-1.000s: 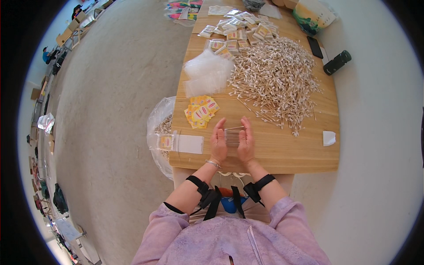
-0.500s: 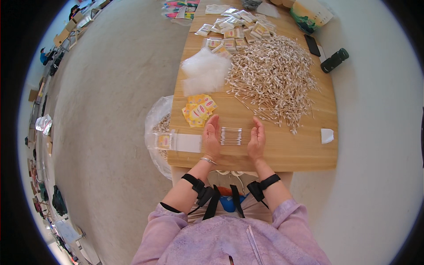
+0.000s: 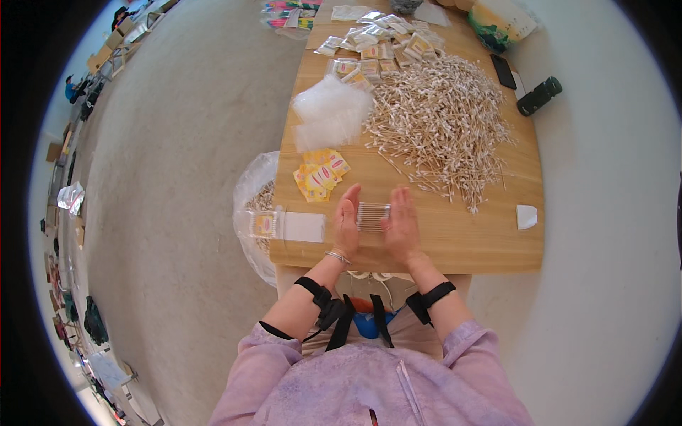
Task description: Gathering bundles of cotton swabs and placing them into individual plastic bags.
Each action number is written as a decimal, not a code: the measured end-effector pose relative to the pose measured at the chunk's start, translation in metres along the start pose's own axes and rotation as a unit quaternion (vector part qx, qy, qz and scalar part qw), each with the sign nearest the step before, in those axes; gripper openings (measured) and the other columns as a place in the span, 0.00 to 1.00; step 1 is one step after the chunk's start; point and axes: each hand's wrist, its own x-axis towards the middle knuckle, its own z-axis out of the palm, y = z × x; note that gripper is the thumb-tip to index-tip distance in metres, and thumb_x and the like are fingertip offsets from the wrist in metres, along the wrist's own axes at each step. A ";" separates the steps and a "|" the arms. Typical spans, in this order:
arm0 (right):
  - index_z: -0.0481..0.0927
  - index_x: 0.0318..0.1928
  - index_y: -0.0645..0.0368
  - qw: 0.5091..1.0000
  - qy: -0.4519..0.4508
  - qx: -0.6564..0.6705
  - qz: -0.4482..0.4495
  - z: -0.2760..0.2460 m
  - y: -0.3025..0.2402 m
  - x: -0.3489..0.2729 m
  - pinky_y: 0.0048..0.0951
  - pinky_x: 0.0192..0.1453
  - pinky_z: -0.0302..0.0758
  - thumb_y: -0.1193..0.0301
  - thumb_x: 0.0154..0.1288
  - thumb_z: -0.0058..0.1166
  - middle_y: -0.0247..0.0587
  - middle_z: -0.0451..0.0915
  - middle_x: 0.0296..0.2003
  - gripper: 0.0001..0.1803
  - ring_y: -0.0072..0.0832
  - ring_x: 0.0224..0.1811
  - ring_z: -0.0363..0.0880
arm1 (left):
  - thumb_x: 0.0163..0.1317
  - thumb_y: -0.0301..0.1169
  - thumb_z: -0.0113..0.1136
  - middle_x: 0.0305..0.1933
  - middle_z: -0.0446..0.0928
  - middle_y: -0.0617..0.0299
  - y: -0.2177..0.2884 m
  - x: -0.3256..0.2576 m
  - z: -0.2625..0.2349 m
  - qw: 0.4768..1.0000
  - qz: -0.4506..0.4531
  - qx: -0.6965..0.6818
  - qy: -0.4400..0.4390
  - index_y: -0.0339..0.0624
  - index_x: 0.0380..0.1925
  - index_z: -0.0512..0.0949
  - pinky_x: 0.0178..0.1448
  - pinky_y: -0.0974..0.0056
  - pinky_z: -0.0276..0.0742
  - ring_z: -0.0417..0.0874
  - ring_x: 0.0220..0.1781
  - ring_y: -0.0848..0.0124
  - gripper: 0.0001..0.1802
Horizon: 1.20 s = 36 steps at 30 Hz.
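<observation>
A row of cotton swabs (image 3: pixel 373 217) lies on the wooden table between my two hands, its sticks running left to right. My left hand (image 3: pixel 347 221) stands on edge at the row's left tips, fingers stretched out. At the other end, my right hand (image 3: pixel 402 226) has its fingers extended and covers the right tips. Left of my left hand is a white card (image 3: pixel 304 227), beside a clear packet of swabs (image 3: pixel 264 226) with a yellow label, at the table's left edge. Yellow printed cards (image 3: pixel 321 175) are piled just beyond my left hand.
A large heap of loose swabs (image 3: pixel 444 124) covers the table's far right. Clear plastic bags (image 3: pixel 330 110) and filled packets (image 3: pixel 376 50) lie at the far left. A black phone (image 3: pixel 503 72), a black bottle (image 3: pixel 540 96) and a white paper scrap (image 3: pixel 526 217) are along the right side.
My right hand has moved left onto the right tips of the swab row. My left hand has shifted slightly right, closer to the left tips.
</observation>
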 end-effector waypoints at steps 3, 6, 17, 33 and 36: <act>0.48 0.69 0.67 0.965 -0.137 -0.218 -0.041 -0.002 -0.015 -0.008 0.42 0.76 0.36 0.48 0.65 0.43 0.54 0.45 0.71 0.44 0.43 0.75 0.37 | 0.72 0.50 0.34 0.67 0.61 0.50 -0.003 0.001 -0.007 1.000 0.011 0.008 0.003 0.33 0.63 0.61 0.73 0.62 0.50 0.59 0.70 0.64 0.32; 0.44 0.70 0.68 0.948 -0.190 -0.252 -0.038 -0.005 -0.019 -0.009 0.44 0.76 0.34 0.44 0.62 0.45 0.56 0.42 0.71 0.49 0.44 0.75 0.36 | 0.72 0.50 0.35 0.69 0.58 0.51 -0.001 0.003 -0.006 0.999 -0.024 0.038 -0.026 0.33 0.64 0.59 0.75 0.59 0.46 0.54 0.73 0.63 0.33; 0.52 0.68 0.67 0.987 0.046 0.152 0.040 0.010 -0.006 0.007 0.38 0.75 0.41 0.62 0.72 0.37 0.55 0.49 0.70 0.31 0.44 0.74 0.43 | 0.72 0.50 0.36 0.68 0.59 0.54 0.003 0.005 -0.010 0.999 -0.017 -0.018 0.024 0.34 0.64 0.59 0.74 0.60 0.47 0.56 0.72 0.64 0.32; 0.46 0.68 0.71 0.968 -0.127 -0.213 -0.029 0.012 -0.020 -0.018 0.46 0.75 0.38 0.50 0.62 0.48 0.60 0.44 0.70 0.47 0.50 0.74 0.38 | 0.72 0.50 0.35 0.68 0.60 0.52 0.002 0.000 -0.014 1.000 -0.009 0.018 -0.007 0.32 0.64 0.59 0.74 0.61 0.47 0.57 0.72 0.63 0.33; 0.45 0.68 0.73 0.951 -0.148 -0.266 -0.044 0.013 -0.021 -0.019 0.46 0.75 0.36 0.43 0.58 0.49 0.62 0.42 0.70 0.54 0.50 0.74 0.36 | 0.72 0.49 0.35 0.68 0.60 0.51 0.005 0.002 -0.009 0.997 -0.014 0.072 -0.032 0.32 0.63 0.59 0.74 0.61 0.48 0.57 0.72 0.63 0.32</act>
